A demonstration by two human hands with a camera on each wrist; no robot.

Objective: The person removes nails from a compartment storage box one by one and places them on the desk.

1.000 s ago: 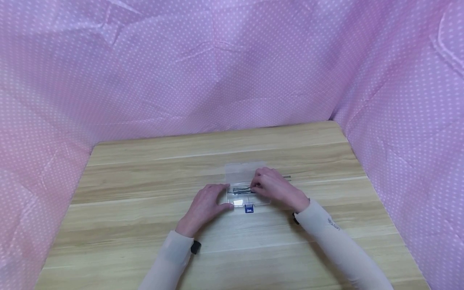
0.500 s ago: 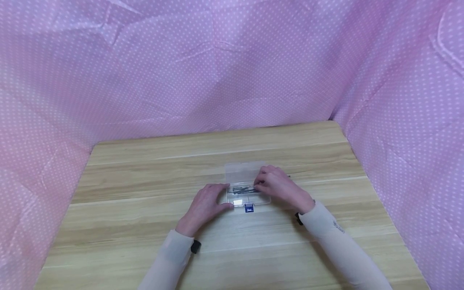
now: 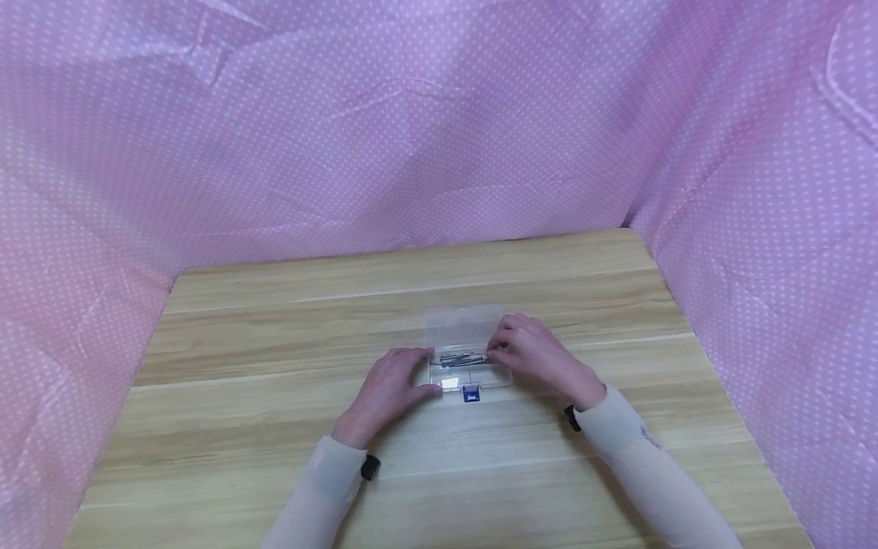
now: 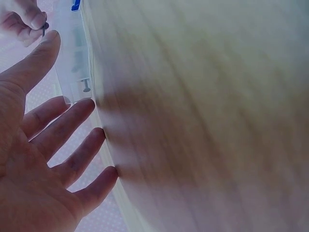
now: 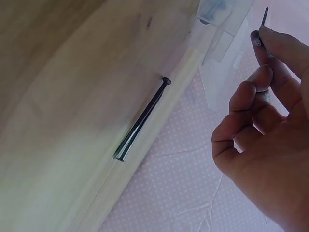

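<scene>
A clear plastic compartment box (image 3: pixel 490 376) stands on the table with its lid (image 3: pixel 456 326) folded back. Several dark nails (image 3: pixel 459 360) lie along its back compartment. My left hand (image 3: pixel 387 389) spans the box's left end, thumb at the front corner and index finger at the back one; the left wrist view shows its fingers (image 4: pixel 63 128) spread and fairly straight. Over the right end of the compartment, my right hand (image 3: pixel 531 351) pinches a nail (image 5: pixel 265 17) between thumb and index finger. Beside the box lie two nails (image 5: pixel 140 121), hidden by the right hand in the head view.
A blue label or latch (image 3: pixel 470 393) sits at the box's front edge. The wood-grain table (image 3: pixel 274 343) stretches around the box on every side. Pink dotted cloth (image 3: pixel 411 152) hangs behind the table and along its sides.
My right hand has shifted slightly to the right along the compartment, uncovering more of the nails in it and covering those on the table. The left hand and the box have stayed put.
</scene>
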